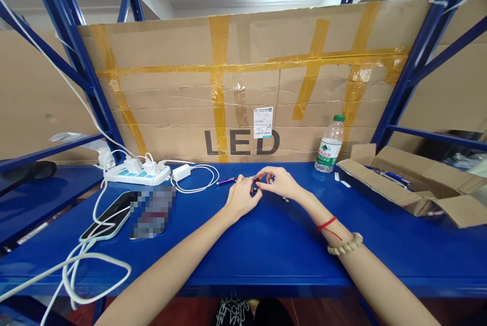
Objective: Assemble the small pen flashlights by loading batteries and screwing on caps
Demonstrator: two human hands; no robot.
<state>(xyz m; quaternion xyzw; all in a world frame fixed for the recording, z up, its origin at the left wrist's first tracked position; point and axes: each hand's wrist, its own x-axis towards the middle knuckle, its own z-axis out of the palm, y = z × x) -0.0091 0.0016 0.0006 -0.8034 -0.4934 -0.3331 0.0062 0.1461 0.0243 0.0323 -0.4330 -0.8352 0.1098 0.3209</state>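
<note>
My left hand (241,197) and my right hand (277,182) meet over the middle of the blue shelf top (266,245). Both are closed in a pinch on a small dark pen-like object with a red part (255,182) held between them. A purple pen-like stick (227,181) lies on the blue surface just left of my left hand. A few tiny parts (285,198) lie by my right wrist, which wears a red string and a bead bracelet.
A water bottle (329,145) stands at the back right. An open cardboard box (414,184) with pens sits at the right. At the left lie a power strip (137,172), a white charger (181,171), cables and a phone (108,217). A taped cardboard sheet (243,77) closes the back.
</note>
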